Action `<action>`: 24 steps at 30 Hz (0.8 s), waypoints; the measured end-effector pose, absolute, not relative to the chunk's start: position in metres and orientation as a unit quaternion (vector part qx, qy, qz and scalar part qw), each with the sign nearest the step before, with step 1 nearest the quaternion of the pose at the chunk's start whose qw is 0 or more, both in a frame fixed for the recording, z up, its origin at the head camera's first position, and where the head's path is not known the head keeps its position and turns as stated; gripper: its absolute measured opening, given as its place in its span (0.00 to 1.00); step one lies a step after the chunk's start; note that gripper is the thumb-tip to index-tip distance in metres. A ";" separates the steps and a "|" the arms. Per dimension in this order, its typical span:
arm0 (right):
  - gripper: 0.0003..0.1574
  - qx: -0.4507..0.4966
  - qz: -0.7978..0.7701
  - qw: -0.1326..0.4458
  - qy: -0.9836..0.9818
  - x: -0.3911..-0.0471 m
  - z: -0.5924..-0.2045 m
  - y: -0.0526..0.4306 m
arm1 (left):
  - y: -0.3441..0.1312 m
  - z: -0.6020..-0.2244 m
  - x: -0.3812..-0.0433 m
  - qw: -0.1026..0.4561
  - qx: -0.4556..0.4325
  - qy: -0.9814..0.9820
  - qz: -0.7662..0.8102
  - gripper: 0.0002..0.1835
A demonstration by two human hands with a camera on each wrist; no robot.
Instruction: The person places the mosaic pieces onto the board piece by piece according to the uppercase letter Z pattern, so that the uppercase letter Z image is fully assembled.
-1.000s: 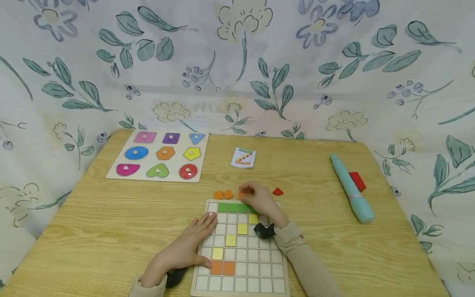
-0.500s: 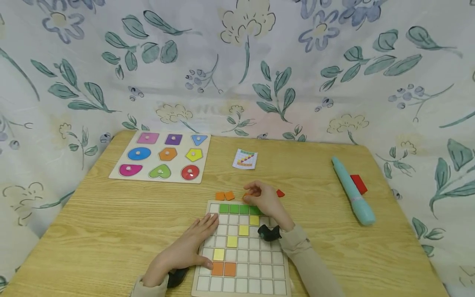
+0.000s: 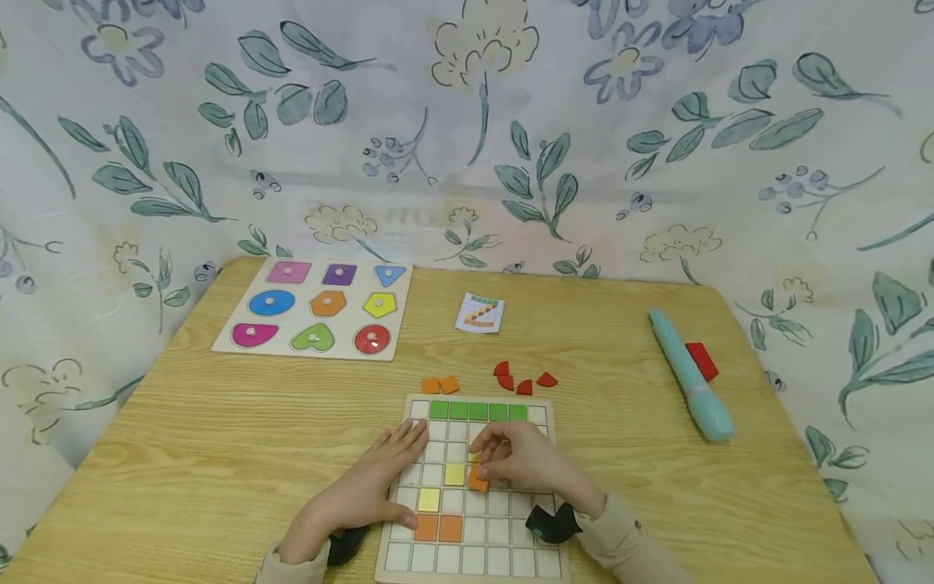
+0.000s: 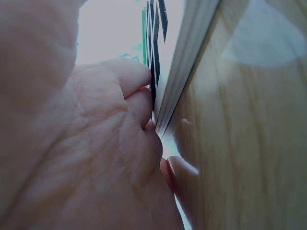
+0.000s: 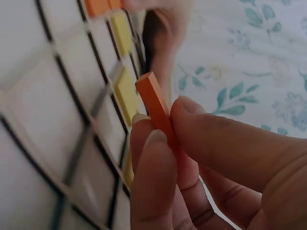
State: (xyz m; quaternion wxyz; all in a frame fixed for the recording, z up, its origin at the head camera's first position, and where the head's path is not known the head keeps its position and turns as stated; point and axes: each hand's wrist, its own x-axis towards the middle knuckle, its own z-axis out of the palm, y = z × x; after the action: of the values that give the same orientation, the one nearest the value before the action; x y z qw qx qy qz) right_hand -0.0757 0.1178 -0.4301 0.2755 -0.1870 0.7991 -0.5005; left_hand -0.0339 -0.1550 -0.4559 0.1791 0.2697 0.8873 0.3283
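My right hand (image 3: 529, 458) pinches an orange square tile (image 5: 157, 103) between thumb and fingertips, just over the middle of the white grid board (image 3: 511, 560). My left hand (image 3: 365, 483) rests with straight fingers along the board's left edge. On the board, green tiles (image 3: 477, 411) fill part of the top row. Yellow tiles (image 3: 428, 500) step diagonally downward to the left, one partly hidden by the right hand. Two orange tiles (image 3: 450, 528) lie side by side in a lower row, near my left thumb.
Beyond the board lie two loose orange tiles (image 3: 441, 385) and several red quarter-circle pieces (image 3: 524, 387). A small pattern card (image 3: 480, 313) is farther back. The knobbed shape puzzle (image 3: 312, 308) is at back left. A turquoise wand-shaped thing (image 3: 693, 377) touches a red block (image 3: 702, 361) at right.
My right hand has picked up an orange tile from beyond the board and brought it back over the grid. Red pieces it covered now show. The left hand stays in place.
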 end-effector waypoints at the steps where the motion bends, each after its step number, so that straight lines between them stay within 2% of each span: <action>1: 0.11 -0.190 -0.496 0.279 0.800 -0.070 -0.430 0.119 | -0.154 -0.456 -0.034 0.180 0.269 0.887 0.329 0.61; 6: 0.10 -0.214 -0.473 0.274 0.810 -0.045 -0.428 0.118 | -0.153 -0.454 -0.034 0.184 0.266 0.886 0.334 0.61; 18: 0.11 -0.247 -0.389 0.188 0.867 -0.018 -0.431 0.099 | -0.154 -0.457 -0.037 0.172 0.272 0.889 0.325 0.61; 24: 0.11 -0.234 -0.396 0.202 0.865 -0.016 -0.435 0.097 | -0.156 -0.457 -0.033 0.176 0.270 0.885 0.335 0.61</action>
State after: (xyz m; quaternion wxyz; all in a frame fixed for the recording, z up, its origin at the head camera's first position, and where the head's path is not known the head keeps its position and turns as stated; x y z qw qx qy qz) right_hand -0.0160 0.0969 -0.4354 0.2020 -0.2341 0.8647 -0.3958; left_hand -0.0330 -0.1557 -0.4571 0.1764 0.2699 0.8854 0.3349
